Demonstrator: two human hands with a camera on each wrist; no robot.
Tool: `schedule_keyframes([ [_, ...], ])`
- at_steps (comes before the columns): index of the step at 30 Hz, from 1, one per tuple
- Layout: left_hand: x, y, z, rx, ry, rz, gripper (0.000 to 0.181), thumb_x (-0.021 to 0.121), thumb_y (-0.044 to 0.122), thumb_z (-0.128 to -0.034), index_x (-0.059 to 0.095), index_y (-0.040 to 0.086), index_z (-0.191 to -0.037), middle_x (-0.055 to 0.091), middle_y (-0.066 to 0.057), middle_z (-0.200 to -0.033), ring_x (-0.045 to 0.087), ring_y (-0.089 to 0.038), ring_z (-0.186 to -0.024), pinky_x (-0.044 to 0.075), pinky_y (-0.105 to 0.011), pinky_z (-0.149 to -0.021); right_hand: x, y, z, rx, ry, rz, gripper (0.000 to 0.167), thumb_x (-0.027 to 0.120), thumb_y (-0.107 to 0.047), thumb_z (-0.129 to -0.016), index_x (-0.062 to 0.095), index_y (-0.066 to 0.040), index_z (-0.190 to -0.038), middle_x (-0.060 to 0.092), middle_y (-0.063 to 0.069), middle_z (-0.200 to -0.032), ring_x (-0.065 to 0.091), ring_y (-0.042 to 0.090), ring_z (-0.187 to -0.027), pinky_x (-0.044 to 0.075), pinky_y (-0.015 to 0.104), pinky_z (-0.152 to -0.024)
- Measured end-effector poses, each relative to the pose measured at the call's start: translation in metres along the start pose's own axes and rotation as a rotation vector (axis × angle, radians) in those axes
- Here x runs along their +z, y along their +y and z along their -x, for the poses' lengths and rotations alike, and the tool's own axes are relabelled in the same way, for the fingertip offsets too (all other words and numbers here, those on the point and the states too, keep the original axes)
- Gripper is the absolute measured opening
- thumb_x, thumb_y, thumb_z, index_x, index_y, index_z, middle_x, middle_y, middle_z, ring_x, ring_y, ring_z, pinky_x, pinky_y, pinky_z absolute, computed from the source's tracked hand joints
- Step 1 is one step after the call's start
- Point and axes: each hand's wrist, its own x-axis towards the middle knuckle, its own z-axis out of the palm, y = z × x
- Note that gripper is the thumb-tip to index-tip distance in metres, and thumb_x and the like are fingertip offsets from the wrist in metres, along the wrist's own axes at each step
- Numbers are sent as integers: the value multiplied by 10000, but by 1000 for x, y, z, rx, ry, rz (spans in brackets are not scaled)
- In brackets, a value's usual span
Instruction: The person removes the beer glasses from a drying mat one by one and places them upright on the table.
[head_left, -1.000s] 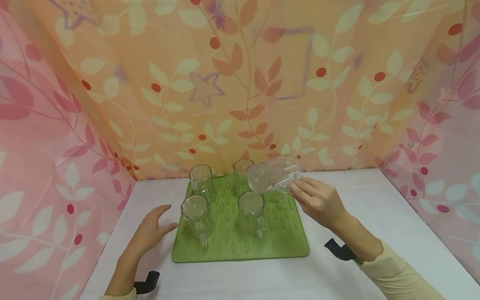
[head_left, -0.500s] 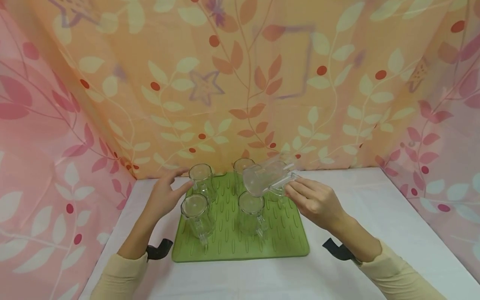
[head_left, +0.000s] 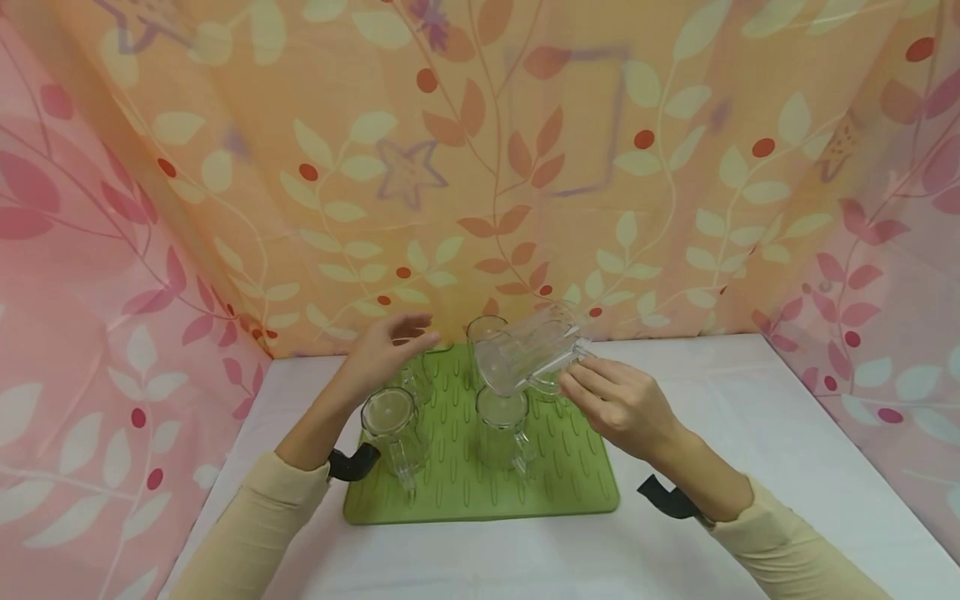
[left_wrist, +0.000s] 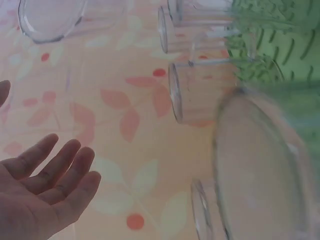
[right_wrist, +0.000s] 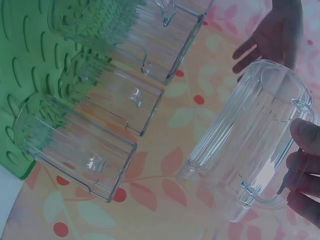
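My right hand (head_left: 622, 404) grips the handle of a clear glass mug (head_left: 525, 354), tilted on its side above the back right of a green ribbed mat (head_left: 480, 507). In the right wrist view the fingers curl round the mug's handle (right_wrist: 272, 200). Over the back left of the mat is my left hand (head_left: 381, 357), fingers extended, apart from the held mug. Upside-down glass mugs stand on the mat: one at front left (head_left: 393, 425), one at front middle (head_left: 502, 429), others behind. The back left mug is partly hidden by my left hand.
A white-covered table (head_left: 712, 383) surrounds the mat. Behind it hangs an orange leaf-patterned cloth (head_left: 495, 167), with pink patterned cloths at both sides. The mugs stand close together. A black strap piece (head_left: 354, 462) is at each wrist.
My left hand has risen from beside the mat's left edge and moved right and away from me, over the back left mug. The held mug has shifted slightly left, tilting a little.
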Motion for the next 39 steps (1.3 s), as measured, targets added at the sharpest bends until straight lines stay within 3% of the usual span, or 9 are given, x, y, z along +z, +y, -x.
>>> schedule_keyframes([
  [4,6,13,-7,10,-49,-3,599,650,469,-904,503,178,-1406,533,-50,-1428,501,-278,-1318,426,-516,-1085,1,-1,0,-5,8,1,262,529,-79,-988,746,-8,-859,745,106,-791,710,289,-714,603,394,-615],
  [10,16,27,-17,22,-126,32,598,650,414,-917,485,136,-1421,515,-83,-1448,509,-276,-1317,435,-509,-1079,2,-2,-1,-19,8,12,259,532,-76,-987,748,-14,-859,746,103,-784,710,281,-713,602,385,-615],
  [18,28,46,-27,-18,-249,-32,650,662,450,-893,472,138,-1431,539,-83,-1407,498,-279,-1321,432,-503,-1079,1,-5,-3,-49,-18,42,302,504,-85,-1004,759,-25,-853,751,85,-793,707,243,-723,607,356,-640],
  [25,34,55,-36,-6,-359,-101,673,636,456,-913,453,86,-1446,507,-91,-1453,451,-282,-1369,398,-493,-1116,2,-7,-4,-73,-30,57,289,513,-83,-996,760,-30,-856,750,72,-805,706,222,-741,608,335,-662],
  [31,39,59,-41,-22,-460,-98,632,625,460,-920,509,77,-1408,428,-78,-1528,401,-275,-1412,360,-495,-1150,4,-7,-3,-81,-61,72,314,487,-69,-1001,762,-39,-851,749,64,-804,700,206,-744,606,320,-669],
  [33,40,59,-42,-19,-481,-96,537,624,454,-923,606,68,-1296,547,-71,-1404,490,-243,-1318,417,-457,-1091,5,-8,-3,-85,-70,75,318,485,-64,-1000,763,-40,-849,749,63,-805,700,204,-748,607,317,-675],
  [35,41,59,-43,-14,-494,-96,437,629,446,-920,664,58,-1118,641,-42,-1133,572,-195,-1091,479,-380,-932,5,-8,-3,-87,-77,76,317,484,-62,-1000,763,-41,-850,749,62,-807,701,202,-751,607,315,-682],
  [37,42,59,-45,-9,-502,-100,395,635,447,-914,631,53,-931,580,-12,-860,527,-165,-847,446,-313,-751,5,-8,-2,-88,-86,78,316,482,-60,-1000,762,-42,-855,749,60,-808,699,199,-752,607,311,-686],
  [39,43,59,-46,-5,-506,-105,400,645,447,-906,581,56,-846,500,0,-762,450,-158,-744,388,-287,-657,6,-8,-2,-89,-91,81,317,479,-60,-1002,761,-43,-858,747,58,-808,696,194,-751,607,307,-686],
])
